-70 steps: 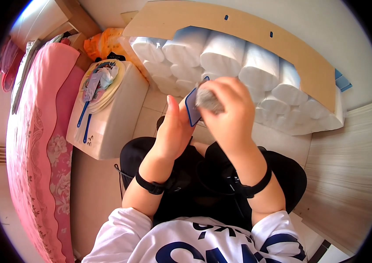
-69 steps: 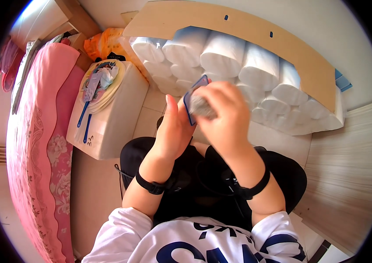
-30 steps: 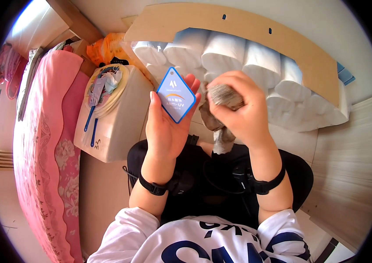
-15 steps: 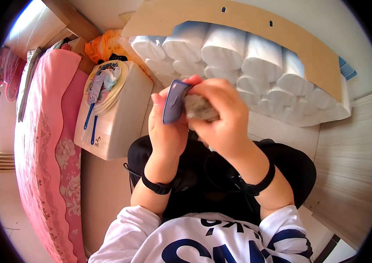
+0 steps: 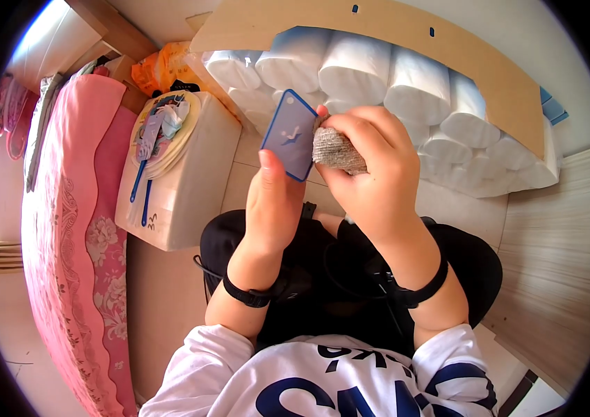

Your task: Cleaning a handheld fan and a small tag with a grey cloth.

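A flat rectangular panel (image 5: 289,135) with a bright blue rim and a pale bluish-grey face stands tilted in front of me. Near its upper corner is a small round spot, and a darker mark lies mid-face; its exact kind I cannot make out. My left hand (image 5: 271,201) grips its lower part, thumb along the near edge and the other fingers hidden behind. A bunched grey-brown knit cloth (image 5: 338,150) is closed in my right hand (image 5: 376,156), held against the panel's right edge.
Ahead stands an opened carton (image 5: 503,104) packed with white paper rolls (image 5: 416,87). To the left, a white box (image 5: 190,201) bears round fans and blue-handled items (image 5: 147,149). A pink-covered bed (image 5: 65,208) runs along the far left; a wood-grain panel (image 5: 559,229) is at right.
The panel has turned its face more towards me and risen slightly. My right hand with the cloth has moved right, to the panel's edge.
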Motion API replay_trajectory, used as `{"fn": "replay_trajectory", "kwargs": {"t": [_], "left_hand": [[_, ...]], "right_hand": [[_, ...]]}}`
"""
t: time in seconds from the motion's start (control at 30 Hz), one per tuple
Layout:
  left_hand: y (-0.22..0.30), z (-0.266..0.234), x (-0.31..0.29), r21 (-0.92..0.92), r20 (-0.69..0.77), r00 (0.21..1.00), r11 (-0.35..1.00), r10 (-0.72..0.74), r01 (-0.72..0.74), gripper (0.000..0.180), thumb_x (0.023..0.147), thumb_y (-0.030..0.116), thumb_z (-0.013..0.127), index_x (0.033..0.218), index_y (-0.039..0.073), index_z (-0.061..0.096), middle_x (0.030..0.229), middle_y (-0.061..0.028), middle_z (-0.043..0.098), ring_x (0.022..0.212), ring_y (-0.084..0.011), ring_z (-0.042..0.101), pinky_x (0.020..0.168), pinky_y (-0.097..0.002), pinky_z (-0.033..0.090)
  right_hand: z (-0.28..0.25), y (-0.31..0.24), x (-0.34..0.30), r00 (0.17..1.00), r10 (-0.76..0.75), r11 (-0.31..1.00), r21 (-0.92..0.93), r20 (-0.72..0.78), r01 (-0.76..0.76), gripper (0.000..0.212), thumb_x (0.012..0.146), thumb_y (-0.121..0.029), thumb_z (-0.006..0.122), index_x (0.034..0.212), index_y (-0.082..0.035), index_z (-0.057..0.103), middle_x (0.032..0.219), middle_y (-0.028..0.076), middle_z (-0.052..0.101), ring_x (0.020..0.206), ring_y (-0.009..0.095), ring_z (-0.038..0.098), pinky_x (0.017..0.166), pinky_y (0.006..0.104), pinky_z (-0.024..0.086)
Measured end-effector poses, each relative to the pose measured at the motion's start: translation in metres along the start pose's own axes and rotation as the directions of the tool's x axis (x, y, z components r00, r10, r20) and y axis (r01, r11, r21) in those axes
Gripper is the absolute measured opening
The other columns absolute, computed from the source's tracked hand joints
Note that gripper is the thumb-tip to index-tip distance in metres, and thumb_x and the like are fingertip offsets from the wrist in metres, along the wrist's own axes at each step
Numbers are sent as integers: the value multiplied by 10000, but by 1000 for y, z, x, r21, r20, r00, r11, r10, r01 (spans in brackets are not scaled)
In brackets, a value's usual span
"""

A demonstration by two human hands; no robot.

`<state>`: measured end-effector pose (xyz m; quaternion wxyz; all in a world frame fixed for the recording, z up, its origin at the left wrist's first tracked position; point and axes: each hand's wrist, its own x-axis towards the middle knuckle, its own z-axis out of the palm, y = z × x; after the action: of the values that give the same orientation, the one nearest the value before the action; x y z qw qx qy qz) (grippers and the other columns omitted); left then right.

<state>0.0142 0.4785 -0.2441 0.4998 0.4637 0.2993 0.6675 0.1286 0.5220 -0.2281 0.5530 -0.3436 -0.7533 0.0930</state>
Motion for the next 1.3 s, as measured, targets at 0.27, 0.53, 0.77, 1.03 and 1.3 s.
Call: {"fn": "replay_trajectory", "kwargs": {"t": [0.27, 0.53, 0.77, 1.03, 1.3], "left_hand": [[1, -7, -8, 208, 71, 993, 975, -91, 75, 545, 998, 356, 268, 1326, -74, 337, 1366, -154, 399, 1263, -247, 381, 1049, -357, 285], [7, 3, -9, 417, -106, 990, 900, -93, 129, 390, 1003, 307, 311, 1083, 8, 549, 779, 32, 513, 630, -37, 381, 546, -190, 276], [0, 4, -3, 275, -256, 964, 951, -73, 144, 394, 999, 292, 320, 1081, -21, 545, 863, -32, 583, 722, -74, 497, 615, -199, 371], [2, -1, -6, 273, -126, 986, 951, -112, 144, 458, 997, 299, 332, 1243, -67, 458, 1130, -114, 579, 1016, -156, 540, 846, -243, 410], [9, -10, -7, -117, 3, 975, 968, -223, 222, 544, 804, 40, 331, 1339, -53, 339, 1326, -146, 429, 1233, -232, 413, 1026, -324, 319]], "right_hand": [[-4, 3, 3, 998, 52, 998, 30, -33, -51, 343, 534, 17, 740, 844, -58, 613, 827, 76, 592, 739, 263, 568, 643, 332, 468], [-5, 4, 3, 997, 81, 996, 36, 10, -81, 316, 550, 3, 749, 828, -69, 615, 820, 70, 601, 746, 259, 568, 644, 320, 467], [-10, 4, 5, 997, 24, 995, -101, 74, -16, 319, 554, 3, 744, 839, -56, 615, 852, 79, 612, 772, 283, 577, 691, 346, 474], [-43, 3, 21, 1000, 2, 999, -52, -6, -3, 324, 572, 53, 681, 874, -48, 623, 881, 88, 610, 801, 227, 594, 706, 296, 480], [-1, -5, -3, 990, -16, 992, 126, 141, -2, 406, 552, 29, 733, 929, -58, 610, 892, 91, 595, 828, 283, 588, 714, 346, 485]]}}
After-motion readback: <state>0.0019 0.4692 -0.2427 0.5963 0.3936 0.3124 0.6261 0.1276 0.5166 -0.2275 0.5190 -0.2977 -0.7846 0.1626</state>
